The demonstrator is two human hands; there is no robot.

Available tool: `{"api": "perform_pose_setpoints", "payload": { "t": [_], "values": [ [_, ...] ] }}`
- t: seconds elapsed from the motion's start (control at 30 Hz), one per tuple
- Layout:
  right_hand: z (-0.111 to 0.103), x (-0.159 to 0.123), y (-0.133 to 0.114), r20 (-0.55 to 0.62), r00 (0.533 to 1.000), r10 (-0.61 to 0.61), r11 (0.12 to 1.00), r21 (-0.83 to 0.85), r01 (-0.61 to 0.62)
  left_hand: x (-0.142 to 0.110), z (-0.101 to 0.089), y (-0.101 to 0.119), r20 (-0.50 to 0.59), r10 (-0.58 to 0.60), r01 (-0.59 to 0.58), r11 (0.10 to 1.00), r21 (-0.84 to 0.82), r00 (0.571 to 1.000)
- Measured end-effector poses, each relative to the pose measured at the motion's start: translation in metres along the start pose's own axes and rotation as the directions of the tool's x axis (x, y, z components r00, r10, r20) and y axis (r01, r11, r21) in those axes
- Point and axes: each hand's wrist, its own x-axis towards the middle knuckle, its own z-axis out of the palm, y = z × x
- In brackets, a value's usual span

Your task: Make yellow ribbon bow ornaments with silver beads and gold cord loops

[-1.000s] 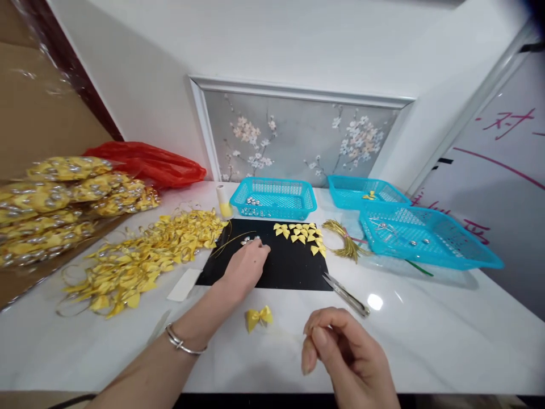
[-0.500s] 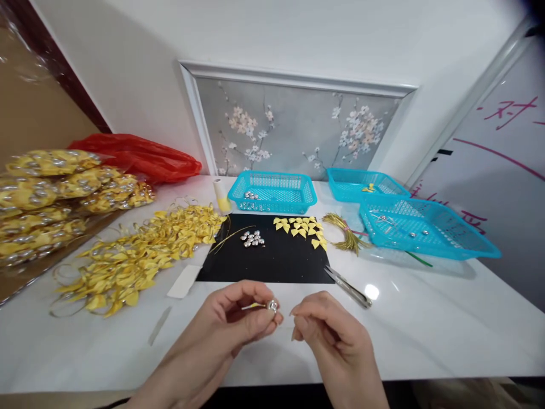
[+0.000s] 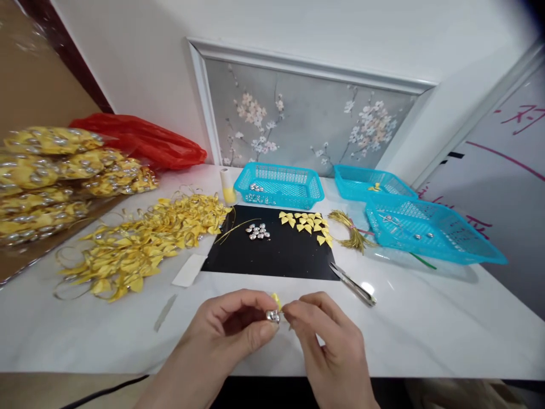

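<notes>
Between the thumb and fingers of my left hand (image 3: 234,326) is a shiny silver bead (image 3: 273,316). A small yellow ribbon piece (image 3: 276,300) sticks up just behind it. My right hand (image 3: 332,335) is closed in a pinch right beside the bead; whatever its fingertips grip is too small to make out. Beyond the hands, a black mat (image 3: 264,263) carries a cluster of silver beads (image 3: 258,231), several folded yellow ribbon pieces (image 3: 307,221) and thin gold wires (image 3: 236,230). Thread snips (image 3: 353,285) lie at the mat's right corner.
A heap of yellow beaded strands (image 3: 145,244) lies left, near bagged bundles (image 3: 46,170) and a red plastic bag (image 3: 140,142). Blue baskets (image 3: 279,170) stand at the back and right (image 3: 438,250). A gold wire bundle (image 3: 351,233) and yellow thread spool (image 3: 229,190) flank the mat.
My right hand has moved left to meet the bead in my left hand. The yellow ribbon piece now shows above the bead. The view has tilted slightly.
</notes>
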Motion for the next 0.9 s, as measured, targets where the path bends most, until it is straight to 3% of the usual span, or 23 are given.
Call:
{"api": "perform_pose_setpoints", "payload": {
  "t": [0.3, 0.43, 0.53, 0.63, 0.8, 0.9],
  "values": [
    [0.002, 0.002, -0.003, 0.016, 1.000, -0.011, 0.999, 0.050, 0.011, 0.005, -0.003, -0.011, 0.066, 0.000, -0.003, 0.999, 0.049, 0.998],
    [0.008, -0.002, -0.003, -0.016, 0.991, 0.132, 0.981, 0.143, -0.129, 0.008, 0.000, -0.013, 0.101, 0.072, -0.084, 0.989, 0.124, 0.992],
    [0.012, -0.007, -0.003, -0.016, 0.986, 0.166, 0.974, 0.160, -0.161, 0.009, 0.003, -0.018, 0.070, 0.138, -0.148, 0.972, 0.185, 0.988],
    [0.013, -0.009, -0.001, -0.030, 0.993, 0.116, 0.991, 0.067, -0.114, 0.009, 0.004, -0.025, 0.030, 0.207, -0.206, 0.930, 0.303, 0.978],
    [0.012, -0.007, 0.002, 0.020, 0.997, -0.078, 0.995, -0.060, 0.079, 0.007, 0.002, -0.031, 0.077, 0.288, -0.294, 0.860, 0.417, 0.954],
    [0.010, -0.006, -0.001, -0.095, 0.993, -0.072, 0.997, -0.035, 0.069, 0.009, -0.002, -0.029, 0.118, 0.291, -0.311, 0.820, 0.481, 0.950]
  ]
}}
